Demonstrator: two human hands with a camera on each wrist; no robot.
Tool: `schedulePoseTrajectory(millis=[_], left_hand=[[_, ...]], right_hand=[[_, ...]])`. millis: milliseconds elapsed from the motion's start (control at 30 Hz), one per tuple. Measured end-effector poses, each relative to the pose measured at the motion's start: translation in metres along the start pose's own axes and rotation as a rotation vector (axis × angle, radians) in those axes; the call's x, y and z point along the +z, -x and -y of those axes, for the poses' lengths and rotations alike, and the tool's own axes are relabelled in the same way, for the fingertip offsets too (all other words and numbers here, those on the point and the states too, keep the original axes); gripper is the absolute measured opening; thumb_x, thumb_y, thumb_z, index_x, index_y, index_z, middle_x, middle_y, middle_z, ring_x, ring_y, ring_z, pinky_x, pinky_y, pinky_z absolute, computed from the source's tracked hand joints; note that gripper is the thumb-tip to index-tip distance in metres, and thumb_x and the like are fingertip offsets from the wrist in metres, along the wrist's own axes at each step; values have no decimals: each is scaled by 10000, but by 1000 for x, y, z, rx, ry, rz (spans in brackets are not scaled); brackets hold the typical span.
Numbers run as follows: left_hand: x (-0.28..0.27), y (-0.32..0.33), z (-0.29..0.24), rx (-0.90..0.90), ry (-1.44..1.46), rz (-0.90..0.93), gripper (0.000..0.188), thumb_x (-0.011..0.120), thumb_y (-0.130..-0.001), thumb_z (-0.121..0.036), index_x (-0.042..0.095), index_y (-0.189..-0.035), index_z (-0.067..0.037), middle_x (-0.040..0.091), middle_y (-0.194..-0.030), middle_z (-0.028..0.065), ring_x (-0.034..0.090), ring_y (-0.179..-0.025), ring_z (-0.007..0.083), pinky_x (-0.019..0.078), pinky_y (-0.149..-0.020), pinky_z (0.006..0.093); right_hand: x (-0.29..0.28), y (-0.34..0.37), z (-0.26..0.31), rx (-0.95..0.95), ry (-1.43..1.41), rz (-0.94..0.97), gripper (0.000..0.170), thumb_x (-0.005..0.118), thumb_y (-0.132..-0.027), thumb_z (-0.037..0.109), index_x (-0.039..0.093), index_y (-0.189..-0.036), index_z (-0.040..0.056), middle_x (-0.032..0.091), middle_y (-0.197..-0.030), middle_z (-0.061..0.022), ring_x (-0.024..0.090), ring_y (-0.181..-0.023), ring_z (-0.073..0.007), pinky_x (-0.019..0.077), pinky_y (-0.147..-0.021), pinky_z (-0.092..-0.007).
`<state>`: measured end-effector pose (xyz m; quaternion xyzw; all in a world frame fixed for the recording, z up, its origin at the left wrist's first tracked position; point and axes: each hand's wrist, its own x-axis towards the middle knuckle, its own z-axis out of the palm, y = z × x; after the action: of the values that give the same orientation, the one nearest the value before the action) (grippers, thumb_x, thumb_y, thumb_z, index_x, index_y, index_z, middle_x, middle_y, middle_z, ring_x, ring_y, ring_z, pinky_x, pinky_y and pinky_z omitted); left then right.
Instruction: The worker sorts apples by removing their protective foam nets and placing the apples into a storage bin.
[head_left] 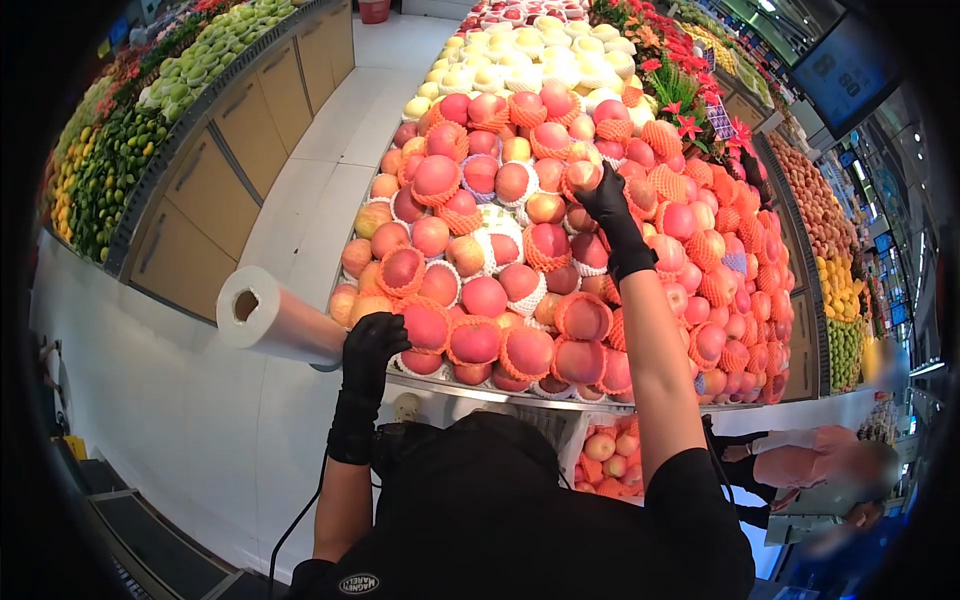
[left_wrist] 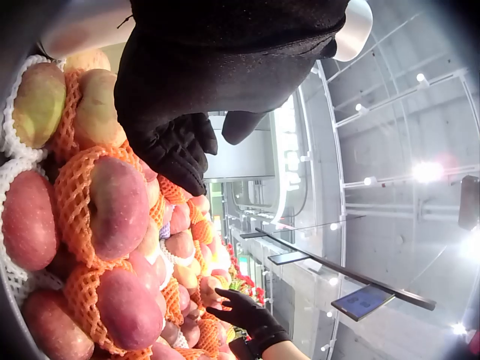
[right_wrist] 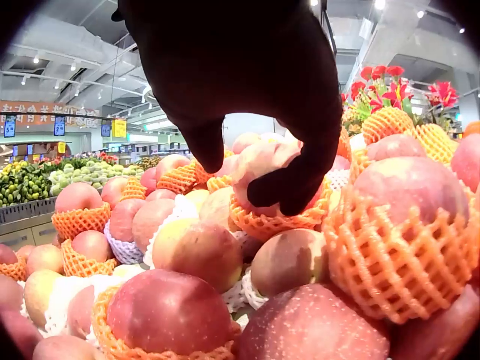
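Note:
My black-gloved right hand point(head_left: 612, 215) reaches over the apple display. Its fingers curl around a pinkish apple point(head_left: 583, 177), whose lower part sits in an orange foam net in the right wrist view. There the right hand point(right_wrist: 247, 82) shows dark, fingertips overlapping the front of the apple point(right_wrist: 259, 169), thumb to its left. At the near left corner, the black-gloved left hand point(head_left: 375, 345) hangs loosely curled beside a roll of clear plastic bags point(head_left: 290, 320). Nothing shows between its fingers. An apple in an orange net point(head_left: 425, 325) lies right by its fingertips.
Red apples in orange and white foam nets fill the sloping display, with pale wrapped fruit point(head_left: 530, 55) behind. Its metal edge point(head_left: 500, 396) runs in front of me. A crate of apples point(head_left: 608, 455) stands below. Red flowers point(head_left: 690, 125) line the back right. People stand at right.

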<state>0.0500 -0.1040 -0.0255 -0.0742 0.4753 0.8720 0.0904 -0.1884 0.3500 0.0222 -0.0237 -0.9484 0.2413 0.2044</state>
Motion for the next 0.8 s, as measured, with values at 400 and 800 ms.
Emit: schedulePoseTrajectory(millis=[400, 800], left_hand=[[-8, 24, -9, 53, 25, -84, 250, 546, -957, -186, 547, -1133, -9, 647, -1043, 121, 657, -879, 197, 559, -799, 318], [-8, 14, -13, 49, -8, -1, 264, 469, -990, -137, 506, -1187, 34, 630, -1073, 150, 665, -910, 220, 569, -820, 329]], right_hand=[[19, -22, -13, 199, 49, 109, 888, 864, -586, 388, 413, -1276, 59, 602, -1172, -262, 614, -1058, -412, 542, -829, -463], [-17, 17, 36, 195, -248, -38, 773, 850, -612, 291, 414, -1174, -12, 614, -1037, -237, 618, -867, -341, 518, -710, -414]])
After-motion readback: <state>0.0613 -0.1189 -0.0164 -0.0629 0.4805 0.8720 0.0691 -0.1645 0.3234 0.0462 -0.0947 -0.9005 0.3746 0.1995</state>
